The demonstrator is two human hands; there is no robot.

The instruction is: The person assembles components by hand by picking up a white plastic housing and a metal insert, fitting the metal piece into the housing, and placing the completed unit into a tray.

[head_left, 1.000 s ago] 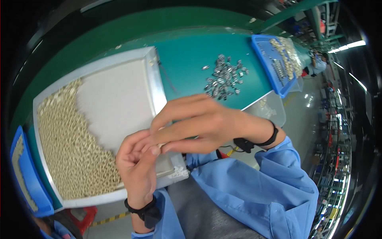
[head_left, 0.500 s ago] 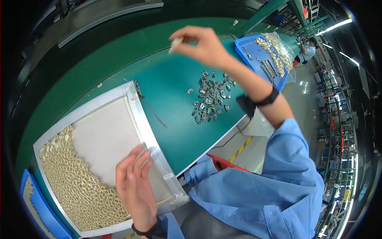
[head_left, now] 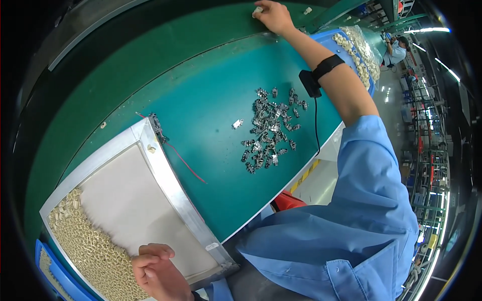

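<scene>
That small pale part (head_left: 257, 9) sits at the far edge of the green bench (head_left: 211, 100), right under your right hand (head_left: 272, 15); fingers curl over it, looks like you're setting it down; whether it's still pinched, can't tell. Your left hand (head_left: 155, 271) rests loosely curled, holding nothing, on the metal tray (head_left: 170, 185) by the beige pieces (head_left: 90, 251); probably grabbing one of those is next.

Bright overhead light, sharp centre, heavy fisheye bend w/ dark rim.
</scene>
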